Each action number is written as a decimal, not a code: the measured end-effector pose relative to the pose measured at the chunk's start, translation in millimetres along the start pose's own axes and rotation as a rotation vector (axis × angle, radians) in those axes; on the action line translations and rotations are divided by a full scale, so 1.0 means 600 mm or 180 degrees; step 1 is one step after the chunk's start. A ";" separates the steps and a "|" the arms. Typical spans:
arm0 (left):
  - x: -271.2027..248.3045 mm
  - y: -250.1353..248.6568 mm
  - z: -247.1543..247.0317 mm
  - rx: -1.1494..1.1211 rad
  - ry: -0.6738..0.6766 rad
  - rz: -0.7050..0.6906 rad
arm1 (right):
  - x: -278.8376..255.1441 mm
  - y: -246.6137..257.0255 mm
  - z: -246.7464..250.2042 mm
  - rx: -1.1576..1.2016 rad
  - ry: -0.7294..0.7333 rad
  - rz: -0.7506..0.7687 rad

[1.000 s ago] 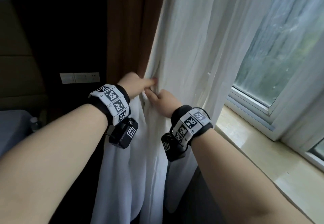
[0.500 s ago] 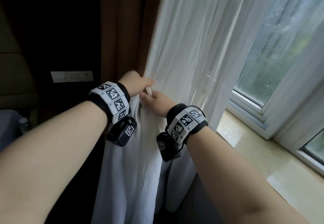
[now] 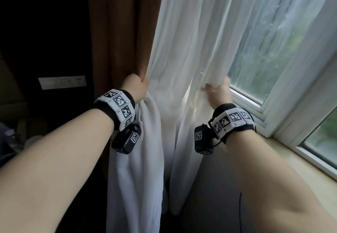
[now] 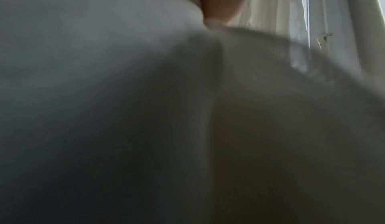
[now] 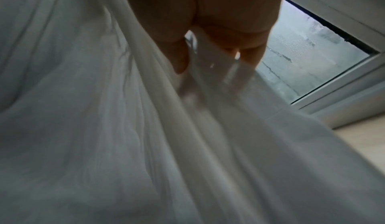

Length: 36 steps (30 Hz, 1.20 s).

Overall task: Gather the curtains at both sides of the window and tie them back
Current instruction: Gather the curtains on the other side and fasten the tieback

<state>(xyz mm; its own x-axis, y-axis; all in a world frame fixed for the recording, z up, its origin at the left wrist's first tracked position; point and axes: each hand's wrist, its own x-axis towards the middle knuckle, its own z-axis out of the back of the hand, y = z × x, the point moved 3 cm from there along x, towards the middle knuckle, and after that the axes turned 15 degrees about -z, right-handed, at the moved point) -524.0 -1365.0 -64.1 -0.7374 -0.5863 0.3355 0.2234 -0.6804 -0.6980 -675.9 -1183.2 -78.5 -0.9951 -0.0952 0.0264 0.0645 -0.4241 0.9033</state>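
Note:
A white sheer curtain [image 3: 193, 37] hangs at the window's left side, beside a brown heavy curtain [image 3: 116, 32]. My left hand [image 3: 135, 88] grips a gathered bunch of the sheer fabric at its left edge, next to the brown curtain. My right hand [image 3: 218, 91] holds the sheer's right edge near the window frame, fingers curled round a fold. In the right wrist view the right hand [image 5: 208, 49] pinches the sheer curtain [image 5: 104, 112] between thumb and fingers. The left wrist view is almost filled by blurred white curtain [image 4: 104, 63]; one fingertip [image 4: 218, 5] shows at the top.
The window pane [image 3: 284, 55] with its white frame [image 3: 253, 105] is at the right, over a pale stone sill [image 3: 300, 159]. A wall switch plate [image 3: 62, 82] sits on the dark wall at left. A dim bed corner [image 3: 11, 137] lies at far left.
My right hand has moved away from the left hand, rightward to the sheer's edge by the window frame. The left hand keeps its hold of the bunched fabric.

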 end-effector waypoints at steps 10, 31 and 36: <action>-0.008 0.009 0.001 -0.0270 -0.0237 -0.0011 | -0.008 -0.051 0.004 0.0227 -0.0118 0.0156; 0.002 0.038 0.030 0.0152 -0.0103 -0.0081 | -0.063 0.028 -0.125 -0.0152 -0.0087 0.1754; -0.002 0.047 0.037 -0.0342 -0.0114 -0.0100 | -0.015 0.012 -0.175 0.0717 0.1680 -0.0284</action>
<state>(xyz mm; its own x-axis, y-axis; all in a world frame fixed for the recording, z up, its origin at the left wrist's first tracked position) -502.4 -1393.3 -70.1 -0.7192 -0.5822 0.3793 0.1296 -0.6487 -0.7499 -658.4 -1279.8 -116.9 -0.8202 -0.5286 -0.2188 -0.0927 -0.2545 0.9626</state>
